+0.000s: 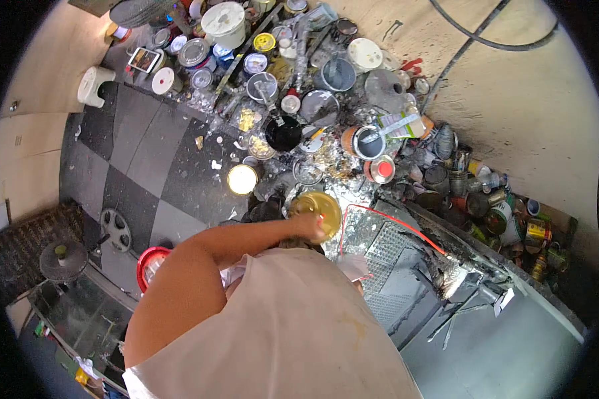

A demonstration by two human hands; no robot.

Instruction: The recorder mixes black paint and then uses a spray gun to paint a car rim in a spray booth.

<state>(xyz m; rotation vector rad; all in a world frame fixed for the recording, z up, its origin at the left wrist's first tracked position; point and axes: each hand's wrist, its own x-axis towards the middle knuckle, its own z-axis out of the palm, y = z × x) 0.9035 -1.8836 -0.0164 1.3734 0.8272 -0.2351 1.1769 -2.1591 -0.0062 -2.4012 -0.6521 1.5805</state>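
Basin point(329, 205): round, golden, no long axis, beneath and beyond left hand point(309, 226).
Fingers point(317, 229): over near rim; spread or pinching, cannot tell.

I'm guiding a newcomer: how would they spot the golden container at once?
Cross from the checkered floor on the left to the thin red tube right of centre. Just left of the tube's bend sits a round golden container, partly covered by a hand. Its broad gold face sets it apart from the red-capped tin above right and the pale-topped tin above left.
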